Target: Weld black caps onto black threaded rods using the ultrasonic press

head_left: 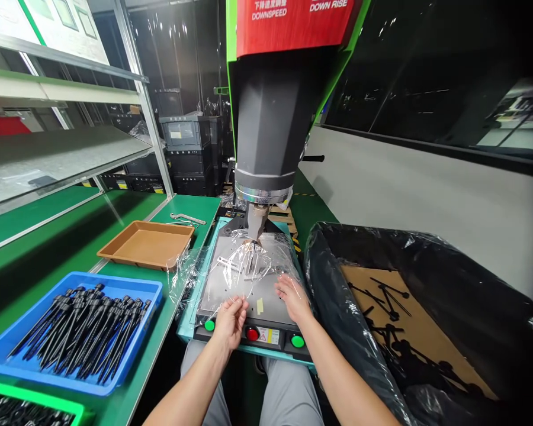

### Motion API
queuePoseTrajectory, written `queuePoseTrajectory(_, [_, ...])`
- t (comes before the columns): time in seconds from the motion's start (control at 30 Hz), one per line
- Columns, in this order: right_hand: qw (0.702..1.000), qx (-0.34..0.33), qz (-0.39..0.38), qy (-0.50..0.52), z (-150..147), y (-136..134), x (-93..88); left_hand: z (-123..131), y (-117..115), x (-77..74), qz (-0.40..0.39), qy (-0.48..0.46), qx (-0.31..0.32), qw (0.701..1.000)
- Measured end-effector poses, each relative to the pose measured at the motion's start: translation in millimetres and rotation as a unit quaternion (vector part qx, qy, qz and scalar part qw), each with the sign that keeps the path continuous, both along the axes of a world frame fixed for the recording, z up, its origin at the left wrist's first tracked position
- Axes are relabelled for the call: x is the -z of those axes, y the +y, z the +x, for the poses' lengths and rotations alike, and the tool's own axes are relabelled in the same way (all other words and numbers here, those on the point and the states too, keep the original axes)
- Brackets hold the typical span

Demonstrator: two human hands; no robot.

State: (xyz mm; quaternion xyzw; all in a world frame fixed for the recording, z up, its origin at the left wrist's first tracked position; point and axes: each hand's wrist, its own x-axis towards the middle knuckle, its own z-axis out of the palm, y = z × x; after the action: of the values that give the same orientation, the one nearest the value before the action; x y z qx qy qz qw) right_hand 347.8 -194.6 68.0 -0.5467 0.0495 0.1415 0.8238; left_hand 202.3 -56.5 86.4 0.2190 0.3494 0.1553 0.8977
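while your forearms reach forward over your lap, your left hand (231, 319) hangs over the front of the grey plate (213, 299), between the left green button (209, 325) and the red button (252, 333). its fingers are curled and the thumb and fingertips are together; you can't tell from this view whether anything thin is pinched there. your right hand (294, 297) is over the plate's right front part, fingers stretched out and apart from the thumb, with nothing seen in its grip, though whether it touches the plate can't be told. the right green button (297, 341) is just below that wrist

the plate sits right in front of you, below the metal tip (256, 222) of the machine (270, 118). clear plastic (231, 272) lies crumpled across the plate and spills past its left edge; its glare blurs what is under the tip. a small yellowish piece of tape (260, 306) is on the plate between your hands

to your left, on the green table (204, 204), a blue tray (107, 389) holds a pile of black rods (93, 325), a brown tray (146, 245) is behind it, and a wrench (188, 219) lies beyond that. to your right, more black rods lie on cardboard (426, 331) inside a large black bag (426, 236)
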Motion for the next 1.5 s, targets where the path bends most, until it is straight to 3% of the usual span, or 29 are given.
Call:
queuePoseTrajectory(0.27, [0.996, -0.047, 0.004, 0.076, -33, -23, 5.4, -2, 1, 10.5, -0.026, 0.009, -0.014, 1.0])
queuePoseTrajectory(0.37, [0.991, -0.108, 0.048, 0.057, -58, -31, -8.1, 0, 2, 14.3, -0.032, 0.017, -0.027, 0.999])
queuePoseTrajectory(0.47, [0.969, -0.186, 0.158, 0.04, -72, -34, -31.5, 1, 2, 17.0, -0.027, 0.018, -0.023, 0.999])
queuePoseTrajectory(0.57, [0.96, -0.115, 0.234, 0.098, -66, -30, -46.2, 1, 1, 19.9, -0.022, 0.016, -0.017, 0.999])
queuePoseTrajectory(0.67, [0.973, 0.018, 0.175, 0.151, -47, -26, -41.6, 1, 1, 23.2, -0.02, 0.018, -0.014, 1.0])
queuePoseTrajectory(0.73, [0.979, 0.054, 0.12, 0.158, -35, -23, -31.2, 1, 1, 24.7, -0.02, 0.022, -0.013, 0.999])
queuePoseTrajectory(0.93, [0.983, 0.064, 0.073, 0.157, -13, -15, -5.6, 0, 3, 23.9, -0.013, 0.022, -0.017, 1.0])
queuePoseTrajectory(1.17, [0.986, 0.04, 0.052, 0.153, -4, -13, 0.3, -5, 6, 22.0, 0.0, 0.027, -0.027, 0.999])
queuePoseTrajectory(1.37, [0.983, 0.037, 0.059, 0.169, -27, -31, -1.3, -15, 8, 16.3, 0.016, 0.053, -0.028, 0.998])
queuePoseTrajectory(1.5, [0.99, 0.061, 0.015, 0.124, -60, -65, 18.6, -43, 13, 27.8, 0.082, 0.069, -0.036, 0.994])
